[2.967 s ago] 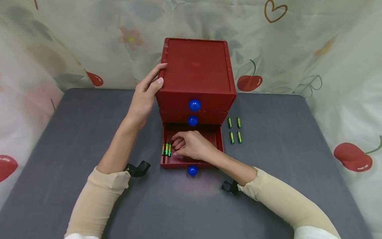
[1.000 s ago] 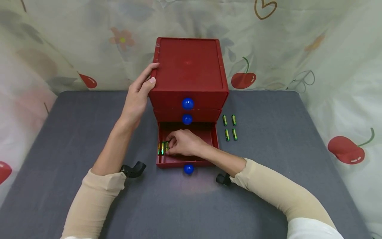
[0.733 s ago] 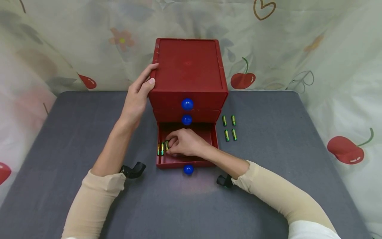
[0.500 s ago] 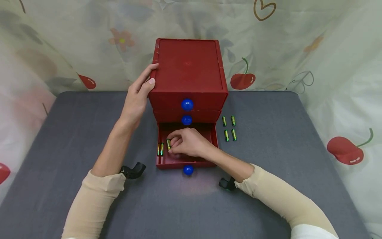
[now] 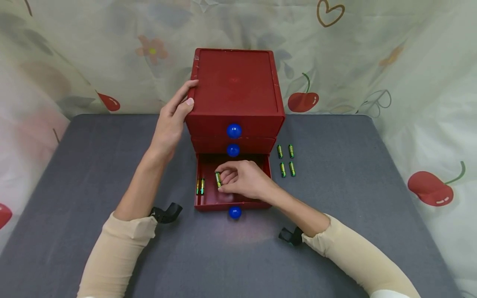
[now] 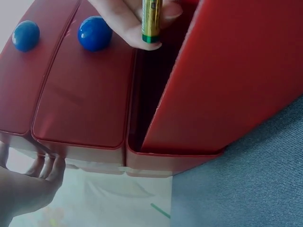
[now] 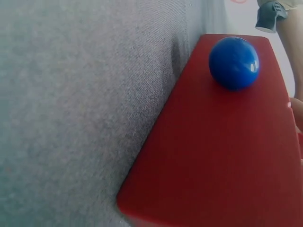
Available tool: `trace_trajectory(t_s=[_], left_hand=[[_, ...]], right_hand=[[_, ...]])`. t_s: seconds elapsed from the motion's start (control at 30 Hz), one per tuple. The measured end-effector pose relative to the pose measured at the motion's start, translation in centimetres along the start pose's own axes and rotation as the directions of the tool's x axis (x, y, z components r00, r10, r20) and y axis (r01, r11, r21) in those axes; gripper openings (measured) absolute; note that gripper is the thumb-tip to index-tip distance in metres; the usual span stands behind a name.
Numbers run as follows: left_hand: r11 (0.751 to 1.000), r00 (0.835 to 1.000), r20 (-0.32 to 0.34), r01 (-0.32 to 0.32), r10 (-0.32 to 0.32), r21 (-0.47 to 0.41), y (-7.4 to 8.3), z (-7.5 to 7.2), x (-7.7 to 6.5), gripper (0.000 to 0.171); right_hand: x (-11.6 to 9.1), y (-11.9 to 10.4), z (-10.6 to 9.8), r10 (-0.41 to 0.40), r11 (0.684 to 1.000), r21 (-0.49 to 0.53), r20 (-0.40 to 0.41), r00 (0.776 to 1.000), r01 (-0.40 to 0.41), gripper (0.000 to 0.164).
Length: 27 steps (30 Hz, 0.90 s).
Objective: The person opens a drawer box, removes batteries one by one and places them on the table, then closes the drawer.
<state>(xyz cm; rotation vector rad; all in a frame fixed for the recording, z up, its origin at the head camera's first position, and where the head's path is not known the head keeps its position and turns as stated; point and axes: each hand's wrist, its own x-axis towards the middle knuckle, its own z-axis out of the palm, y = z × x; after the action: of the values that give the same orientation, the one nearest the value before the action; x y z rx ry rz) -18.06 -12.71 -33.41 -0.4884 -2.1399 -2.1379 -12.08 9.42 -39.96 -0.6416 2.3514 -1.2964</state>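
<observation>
A red drawer cabinet (image 5: 234,89) with blue round knobs stands on the table, its bottom drawer (image 5: 214,206) pulled out. My left hand (image 5: 169,126) rests against the cabinet's left side, index fingertip and thumb at the top edge; the left wrist view shows other fingers (image 6: 49,168) touching that side. Over the drawer, my right hand (image 5: 246,179) pinches a green-and-gold battery (image 5: 218,179) between thumb and fingers. Two more batteries (image 5: 202,186) lie side by side along the drawer's left wall. The right wrist view shows the drawer front (image 7: 213,151) but not the right hand.
Several batteries (image 5: 291,151) lie in two rows on the grey table (image 5: 335,178), right of the cabinet. A blue knob (image 5: 235,212) sticks out from the drawer front. Behind the table hangs a patterned cloth (image 5: 242,25).
The right hand has taken one of three batteries from the drawer's left side and moved it to the right, away from the other two. The left hand has stayed on the cabinet.
</observation>
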Motion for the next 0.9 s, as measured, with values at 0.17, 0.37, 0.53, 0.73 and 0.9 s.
trace_trajectory(t_s=[0.17,0.37,0.53,0.73,0.9], left_hand=[[1.000,1.000,-0.003,-0.002,0.002,-0.001,0.0,0.0,0.1,0.045],[1.000,1.000,-0.003,-0.009,0.009,0.008,0.0,0.0,0.1,0.045],[1.000,1.000,-0.002,-0.007,0.007,0.017,0.2,-0.1,0.1,0.044],[1.000,1.000,-0.002,0.001,-0.001,0.005,0.4,-0.1,0.0,0.045],[1.000,1.000,0.007,0.004,-0.004,-0.003,0.6,0.0,0.0,0.048]], right_hand=[[-0.8,0.1,-0.4,-0.017,1.000,-0.013,-0.021,1.000,0.016,0.040],[-1.6,0.2,-0.7,-0.035,0.999,-0.004,-0.051,0.998,0.035,0.040],[-2.2,0.3,-1.2,-0.061,0.998,0.020,-0.073,0.995,0.062,0.038],[-3.0,0.7,-1.9,-0.074,0.994,0.076,-0.072,0.995,0.080,0.038],[-4.0,1.2,-2.8,-0.070,0.991,0.112,-0.082,0.994,0.079,0.039]])
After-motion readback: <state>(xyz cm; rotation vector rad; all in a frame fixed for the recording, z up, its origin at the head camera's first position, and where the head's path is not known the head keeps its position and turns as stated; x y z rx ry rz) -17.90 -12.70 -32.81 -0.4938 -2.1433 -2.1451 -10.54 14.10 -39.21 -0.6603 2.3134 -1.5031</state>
